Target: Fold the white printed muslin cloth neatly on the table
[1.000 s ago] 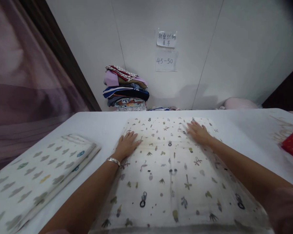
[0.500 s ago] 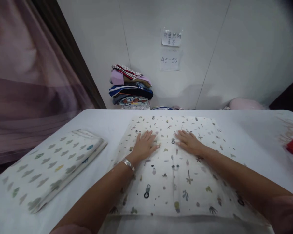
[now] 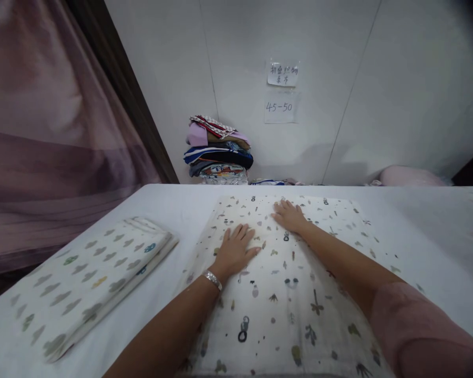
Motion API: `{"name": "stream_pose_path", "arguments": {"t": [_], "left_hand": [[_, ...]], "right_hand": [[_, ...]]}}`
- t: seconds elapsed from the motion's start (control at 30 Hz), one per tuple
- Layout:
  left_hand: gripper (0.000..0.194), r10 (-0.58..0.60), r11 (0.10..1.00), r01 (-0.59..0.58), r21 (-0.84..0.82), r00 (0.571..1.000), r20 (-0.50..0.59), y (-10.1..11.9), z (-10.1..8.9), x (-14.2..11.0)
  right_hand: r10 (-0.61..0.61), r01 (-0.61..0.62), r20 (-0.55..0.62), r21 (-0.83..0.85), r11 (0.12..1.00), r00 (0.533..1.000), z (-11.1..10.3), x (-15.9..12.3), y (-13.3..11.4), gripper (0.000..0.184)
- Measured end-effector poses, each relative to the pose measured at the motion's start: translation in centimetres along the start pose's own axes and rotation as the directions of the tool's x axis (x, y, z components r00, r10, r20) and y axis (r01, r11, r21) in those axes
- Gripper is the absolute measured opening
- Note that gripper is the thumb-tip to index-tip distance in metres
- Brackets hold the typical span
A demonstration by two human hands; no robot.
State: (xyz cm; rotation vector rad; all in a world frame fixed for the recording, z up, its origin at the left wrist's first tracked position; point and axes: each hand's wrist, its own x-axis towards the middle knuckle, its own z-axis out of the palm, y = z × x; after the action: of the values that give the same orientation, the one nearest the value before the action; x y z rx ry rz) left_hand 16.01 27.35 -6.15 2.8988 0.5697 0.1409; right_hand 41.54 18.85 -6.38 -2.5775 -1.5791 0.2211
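Observation:
A white cloth [image 3: 268,315] printed with small plants and figures lies spread on the table in front of me. My left hand [image 3: 236,252] rests flat on its left half, fingers spread, a silver bracelet at the wrist. Farther up, near the cloth's far edge, my right hand [image 3: 289,215] also lies flat with its fingers apart. Neither hand grips anything. To the left is a folded white cloth [image 3: 98,273] with a grey cloud pattern, apart from both hands.
The white table [image 3: 169,202] reaches back toward a pale wall. Behind its far edge rises a stack of folded fabrics [image 3: 218,149]. A pinkish bundle [image 3: 410,176] sits at the back right. A mauve curtain [image 3: 55,147] hangs on the left, and paper signs [image 3: 281,107] are on the wall.
My right hand has slid farther up the cloth, toward its far edge. The left hand remains flat in nearly the same place. The view has shifted slightly, and the red item at right is out of sight.

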Motion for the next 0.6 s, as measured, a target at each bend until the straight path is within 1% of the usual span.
{"name": "stream_pose_path", "arguments": {"t": [0.1,0.17,0.2,0.27,0.3,0.37,0.43,0.47,0.53,0.6], "left_hand": [[0.067,-0.003,1.000,0.003,-0.009,1.000,-0.016,-0.3,0.3,0.1],[0.067,0.001,1.000,-0.001,-0.010,1.000,-0.021,-0.5,0.5,0.1],[0.067,0.003,1.000,-0.003,-0.010,1.000,-0.023,-0.6,0.6,0.1],[0.066,0.002,1.000,-0.002,-0.008,1.000,-0.023,-0.6,0.7,0.2],[0.066,0.000,1.000,-0.001,-0.008,1.000,-0.019,-0.6,0.6,0.3],[0.066,-0.004,1.000,0.004,-0.016,1.000,0.006,-0.6,0.4,0.5],[0.065,-0.012,0.999,0.013,-0.030,0.999,0.039,-1.0,0.1,0.9],[0.064,-0.031,0.999,0.032,-0.027,0.999,0.039,-1.4,-0.2,1.1],[0.061,-0.116,0.993,0.116,0.007,0.993,0.003,-2.5,-0.6,1.6],[0.062,-0.209,0.976,0.212,0.056,0.977,-0.047,-4.0,-0.9,1.9]], "right_hand": [[-0.043,0.043,0.020,0.009,0.999,0.999,0.0,0.3,-0.4,0.064],[-0.019,0.016,0.052,0.045,0.999,0.998,-0.5,0.0,-0.5,0.065],[-0.006,0.002,0.052,0.063,0.998,0.999,-0.8,-0.5,-0.3,0.065],[0.009,-0.010,0.012,0.072,0.997,1.000,-1.5,-2.2,0.7,0.068],[0.020,-0.019,-0.017,0.058,0.998,1.000,-1.8,-3.5,1.6,0.070],[0.066,-0.065,-0.063,0.009,0.998,0.996,-2.0,-6.5,4.2,0.071],[0.171,-0.175,-0.084,-0.039,0.984,0.982,-2.0,-9.7,7.5,0.070],[0.238,-0.244,-0.089,-0.058,0.968,0.967,-1.9,-11.0,9.1,0.070],[0.338,-0.344,-0.085,-0.072,0.936,0.937,-1.7,-12.9,12.0,0.068],[0.375,-0.380,-0.083,-0.061,0.923,0.923,-1.5,-13.7,13.8,0.067]]}}
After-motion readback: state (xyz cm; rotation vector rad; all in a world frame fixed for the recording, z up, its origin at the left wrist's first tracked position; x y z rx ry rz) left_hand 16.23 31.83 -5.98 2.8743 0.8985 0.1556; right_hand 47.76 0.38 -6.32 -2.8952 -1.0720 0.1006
